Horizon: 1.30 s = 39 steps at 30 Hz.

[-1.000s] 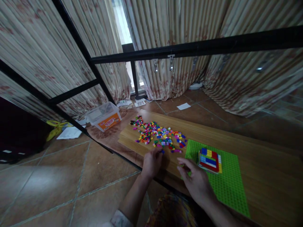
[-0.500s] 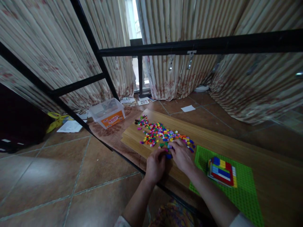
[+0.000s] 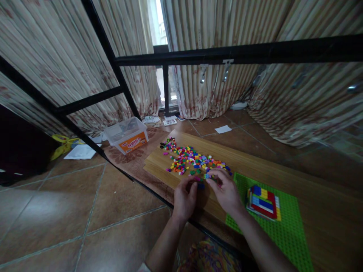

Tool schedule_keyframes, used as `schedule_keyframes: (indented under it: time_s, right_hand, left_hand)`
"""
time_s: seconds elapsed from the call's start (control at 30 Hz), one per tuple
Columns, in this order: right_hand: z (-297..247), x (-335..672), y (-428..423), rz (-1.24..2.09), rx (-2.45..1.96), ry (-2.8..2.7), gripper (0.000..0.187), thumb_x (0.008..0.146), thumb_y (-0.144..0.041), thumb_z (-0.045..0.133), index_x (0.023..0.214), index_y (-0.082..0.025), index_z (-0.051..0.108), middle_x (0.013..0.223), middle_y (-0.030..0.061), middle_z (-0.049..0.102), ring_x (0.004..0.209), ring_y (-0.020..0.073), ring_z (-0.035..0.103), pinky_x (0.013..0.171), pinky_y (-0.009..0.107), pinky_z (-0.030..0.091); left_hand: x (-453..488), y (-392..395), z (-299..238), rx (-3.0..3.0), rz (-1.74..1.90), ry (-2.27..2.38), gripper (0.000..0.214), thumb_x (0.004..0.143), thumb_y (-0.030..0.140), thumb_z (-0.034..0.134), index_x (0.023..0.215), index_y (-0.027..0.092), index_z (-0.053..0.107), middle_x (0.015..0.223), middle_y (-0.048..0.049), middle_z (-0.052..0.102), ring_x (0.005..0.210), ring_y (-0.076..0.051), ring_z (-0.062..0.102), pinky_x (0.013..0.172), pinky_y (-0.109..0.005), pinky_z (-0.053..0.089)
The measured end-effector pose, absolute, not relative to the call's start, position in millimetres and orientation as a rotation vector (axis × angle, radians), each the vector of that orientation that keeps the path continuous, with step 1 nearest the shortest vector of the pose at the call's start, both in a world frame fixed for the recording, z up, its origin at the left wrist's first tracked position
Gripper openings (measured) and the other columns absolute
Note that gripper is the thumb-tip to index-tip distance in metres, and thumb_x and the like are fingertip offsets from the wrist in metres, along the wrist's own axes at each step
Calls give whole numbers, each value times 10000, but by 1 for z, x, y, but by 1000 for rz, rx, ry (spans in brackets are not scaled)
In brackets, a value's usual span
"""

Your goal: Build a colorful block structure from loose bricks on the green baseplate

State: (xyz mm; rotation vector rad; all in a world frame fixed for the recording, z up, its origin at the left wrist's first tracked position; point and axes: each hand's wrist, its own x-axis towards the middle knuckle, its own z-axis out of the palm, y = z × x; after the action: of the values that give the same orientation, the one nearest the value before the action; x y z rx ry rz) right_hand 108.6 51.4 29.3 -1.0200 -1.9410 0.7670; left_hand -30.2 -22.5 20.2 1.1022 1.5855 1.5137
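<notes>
My right hand [image 3: 225, 190] pinches a small light blue and green toy brick [image 3: 207, 176] between thumb and fingers, just above the table. Across from it, my left hand [image 3: 184, 196] rests at the table's near edge with its fingers curled in. Its fingertips are close to a magenta brick [image 3: 196, 178]; whether they grip anything is too small to make out. A dark blue brick [image 3: 200, 186] lies between the hands. Beyond them spreads a pile of small colourful bricks [image 3: 188, 155]. On a green baseplate [image 3: 289, 234] to the right sits a layered block of red, blue, yellow and white bricks [image 3: 265, 203].
The low wooden table [image 3: 255, 160] runs diagonally to the right. A clear plastic box [image 3: 124, 132] with an orange label stands on a brown mat [image 3: 159, 139] at the left. Black metal bars [image 3: 198, 58] cross in front of striped curtains [image 3: 227, 22]. Papers [image 3: 224, 129] lie on the tiled floor.
My right hand has lifted slightly and drawn back to the right, bringing the light blue and green brick into sight at its fingertips. My left hand stays nearly where it was.
</notes>
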Motion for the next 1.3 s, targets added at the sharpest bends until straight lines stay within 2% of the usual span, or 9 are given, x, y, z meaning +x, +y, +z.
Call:
schedule_keyframes:
  time_s: [0.13, 0.27, 0.37, 0.5, 0.57, 0.8, 1.07, 1.3]
  right_hand:
    - [43, 118, 31, 854, -993, -1780, 157, 855, -351, 588, 946, -233, 638, 1109, 60, 587, 1024, 192, 562, 866, 342, 474]
    - [56, 124, 14, 822, -947, -1793, 110, 863, -302, 576, 920, -249, 653, 1131, 60, 582, 1100, 204, 546, 909, 363, 476]
    - [59, 128, 4, 866, -955, -1752, 148, 853, -297, 589, 979, -258, 656, 1138, 60, 592, 1048, 197, 577, 877, 353, 501]
    - [60, 132, -8, 1073, -1009, -1541, 333, 832, -334, 628, 1156, -260, 603, 1048, 46, 635, 953, 174, 616, 835, 319, 527]
    - [64, 134, -13, 1161, -1025, -1464, 354, 842, -353, 618, 1184, -265, 597, 1035, 36, 652, 935, 166, 627, 817, 304, 534]
    - [84, 135, -18, 1033, -999, -1546, 169, 847, -337, 612, 954, -252, 710, 958, 36, 682, 920, 174, 629, 822, 316, 515]
    - [78, 132, -30, 1189, -1124, -1114, 208, 776, -402, 669, 869, -225, 729, 865, 37, 723, 791, 172, 651, 696, 292, 531]
    - [77, 147, -45, 1106, -1221, -1033, 231, 754, -419, 684, 863, -223, 744, 867, 44, 728, 740, 171, 649, 645, 286, 527]
  left_hand:
    - [-14, -25, 42, 951, 1559, 1378, 298, 835, 380, 624, 1033, 157, 650, 1003, -69, 703, 938, -181, 645, 853, -292, 508]
    - [0, -28, 59, 943, 1546, 1158, 315, 793, 381, 680, 1020, 165, 648, 963, -55, 706, 891, -179, 651, 829, -297, 520]
    - [3, -33, 65, 969, 1529, 1143, 308, 812, 373, 663, 1039, 167, 648, 961, -59, 707, 898, -187, 652, 842, -309, 521]
    - [1, -42, 72, 1014, 1496, 1135, 307, 837, 368, 637, 1073, 172, 648, 1038, -79, 702, 986, -213, 644, 904, -335, 505]
    - [0, -47, 76, 1035, 1488, 1139, 291, 839, 353, 637, 1075, 183, 646, 1040, -74, 702, 1003, -215, 643, 909, -331, 503]
    - [8, -57, 84, 1185, 1394, 1230, 288, 850, 335, 624, 1096, 185, 628, 1042, -71, 685, 978, -193, 631, 889, -296, 494]
    - [21, -59, 94, 1246, 1278, 1265, 194, 883, 305, 565, 1027, 185, 619, 974, -51, 675, 878, -164, 625, 789, -245, 491]
    - [35, -56, 98, 1378, 1137, 1276, 181, 875, 270, 552, 1017, 197, 638, 858, -33, 670, 781, -157, 623, 715, -236, 493]
